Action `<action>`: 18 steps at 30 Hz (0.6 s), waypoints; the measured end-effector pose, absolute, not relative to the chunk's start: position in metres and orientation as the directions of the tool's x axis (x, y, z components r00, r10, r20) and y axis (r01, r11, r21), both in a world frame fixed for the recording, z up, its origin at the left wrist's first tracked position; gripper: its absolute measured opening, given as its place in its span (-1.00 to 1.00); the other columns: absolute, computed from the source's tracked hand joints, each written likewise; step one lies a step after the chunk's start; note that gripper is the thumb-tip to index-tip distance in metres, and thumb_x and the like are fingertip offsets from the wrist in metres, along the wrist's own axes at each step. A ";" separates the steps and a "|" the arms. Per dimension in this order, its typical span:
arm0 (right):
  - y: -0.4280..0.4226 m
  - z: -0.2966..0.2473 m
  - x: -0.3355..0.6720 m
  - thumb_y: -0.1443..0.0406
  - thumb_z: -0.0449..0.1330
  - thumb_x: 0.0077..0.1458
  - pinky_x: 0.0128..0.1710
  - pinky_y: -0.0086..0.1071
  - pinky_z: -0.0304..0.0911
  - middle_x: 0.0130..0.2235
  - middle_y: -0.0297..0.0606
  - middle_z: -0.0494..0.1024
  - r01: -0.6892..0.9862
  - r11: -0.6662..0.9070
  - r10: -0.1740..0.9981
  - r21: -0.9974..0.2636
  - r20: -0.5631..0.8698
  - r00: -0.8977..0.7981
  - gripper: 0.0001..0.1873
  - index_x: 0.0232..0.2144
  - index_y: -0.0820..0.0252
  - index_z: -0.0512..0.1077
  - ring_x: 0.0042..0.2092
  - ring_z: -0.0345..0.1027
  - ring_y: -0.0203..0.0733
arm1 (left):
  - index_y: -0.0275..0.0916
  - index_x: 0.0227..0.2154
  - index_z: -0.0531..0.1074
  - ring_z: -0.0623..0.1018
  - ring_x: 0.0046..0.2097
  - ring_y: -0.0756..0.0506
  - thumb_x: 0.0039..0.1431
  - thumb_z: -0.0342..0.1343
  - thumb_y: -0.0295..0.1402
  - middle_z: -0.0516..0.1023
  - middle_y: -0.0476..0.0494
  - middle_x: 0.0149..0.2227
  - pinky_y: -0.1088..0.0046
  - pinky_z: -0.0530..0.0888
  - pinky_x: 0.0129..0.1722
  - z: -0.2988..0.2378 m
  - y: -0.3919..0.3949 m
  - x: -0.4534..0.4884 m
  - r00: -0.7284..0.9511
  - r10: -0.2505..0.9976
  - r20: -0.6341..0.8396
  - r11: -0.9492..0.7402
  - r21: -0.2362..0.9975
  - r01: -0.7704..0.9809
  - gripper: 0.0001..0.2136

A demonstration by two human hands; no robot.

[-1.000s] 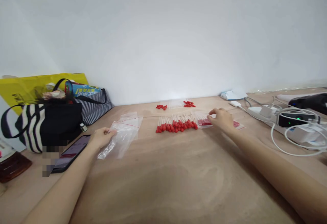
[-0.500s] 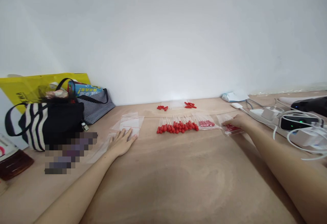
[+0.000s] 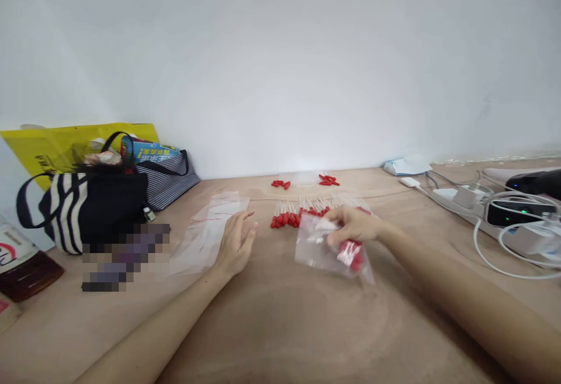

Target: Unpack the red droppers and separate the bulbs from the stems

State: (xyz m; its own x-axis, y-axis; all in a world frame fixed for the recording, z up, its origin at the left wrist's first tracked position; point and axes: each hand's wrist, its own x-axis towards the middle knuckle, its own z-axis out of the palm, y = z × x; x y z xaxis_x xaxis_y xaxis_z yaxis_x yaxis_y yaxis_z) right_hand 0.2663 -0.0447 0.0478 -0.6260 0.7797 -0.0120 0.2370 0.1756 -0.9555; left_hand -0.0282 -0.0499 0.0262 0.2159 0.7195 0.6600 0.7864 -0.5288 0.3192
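My right hand [image 3: 357, 226] is closed on a clear plastic bag [image 3: 313, 253] with red-tipped sticks [image 3: 352, 253] inside, held over the middle of the table. My left hand [image 3: 239, 242] is open, fingers stretched, holding nothing. It is beside a spread of flat clear zip bags [image 3: 197, 246] with red seal lines. Behind the held bag lies a row of loose red-tipped sticks [image 3: 284, 217] with pale stems, partly hidden by my right hand. Another clear bag [image 3: 366, 210] lies behind that hand, mostly covered.
Small groups of red pieces [image 3: 280, 184] lie near the wall. To the left are a black striped bag [image 3: 105, 208], a yellow bag [image 3: 56, 141] and a bottle [image 3: 28, 273]. A power strip [image 3: 445, 196] with white cables and a blue-white packet [image 3: 405, 166] are on the right.
My right hand has picked up the bag of red-tipped sticks from the right and carried it left to the middle. My left hand has lifted off the flat bags and moved right.
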 end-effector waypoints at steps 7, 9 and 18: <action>-0.060 0.023 0.193 0.13 0.23 -0.18 -0.49 -0.50 0.13 -0.48 -0.35 0.39 0.317 0.526 0.808 -0.789 0.348 -0.476 -0.69 -0.42 0.25 0.40 -0.45 0.22 -0.37 | -0.22 -0.23 0.32 0.33 -0.05 -0.09 0.11 -0.07 -0.35 0.36 -0.15 -0.14 0.28 0.28 -0.02 0.030 -0.081 -0.001 0.421 0.670 0.611 -0.699 0.328 0.635 -0.83; -0.062 0.019 0.199 0.18 0.13 -0.06 -0.43 -0.47 0.15 -0.43 -0.30 0.40 0.355 0.587 0.808 -0.728 0.504 -0.305 -0.79 -0.43 0.23 0.39 -0.40 0.24 -0.34 | -0.21 -0.27 0.36 0.34 -0.03 -0.10 0.09 -0.03 -0.36 0.37 -0.16 -0.12 0.28 0.29 -0.01 0.030 -0.090 0.003 0.519 0.646 0.560 -0.749 0.335 0.572 -0.84; -0.080 -0.006 0.258 0.07 0.01 0.01 -0.59 -0.49 -0.04 -0.67 -0.42 0.19 0.599 0.375 0.926 -0.708 0.312 -0.211 -0.58 -0.72 0.23 0.21 -0.59 0.03 -0.41 | -0.11 0.04 0.19 0.23 0.11 -0.14 0.08 0.00 -0.24 0.22 -0.17 0.10 0.21 0.22 0.06 0.028 -0.094 0.008 0.819 0.547 0.175 -0.800 0.396 0.450 -0.57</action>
State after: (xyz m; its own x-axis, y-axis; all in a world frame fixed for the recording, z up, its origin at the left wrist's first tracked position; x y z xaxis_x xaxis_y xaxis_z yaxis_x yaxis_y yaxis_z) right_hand 0.2582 -0.0800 -0.0065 -0.2106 0.9264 0.3123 0.5987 0.3747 -0.7079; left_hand 0.0075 -0.0936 0.0276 0.8187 0.5471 0.1746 0.4504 -0.8003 0.3958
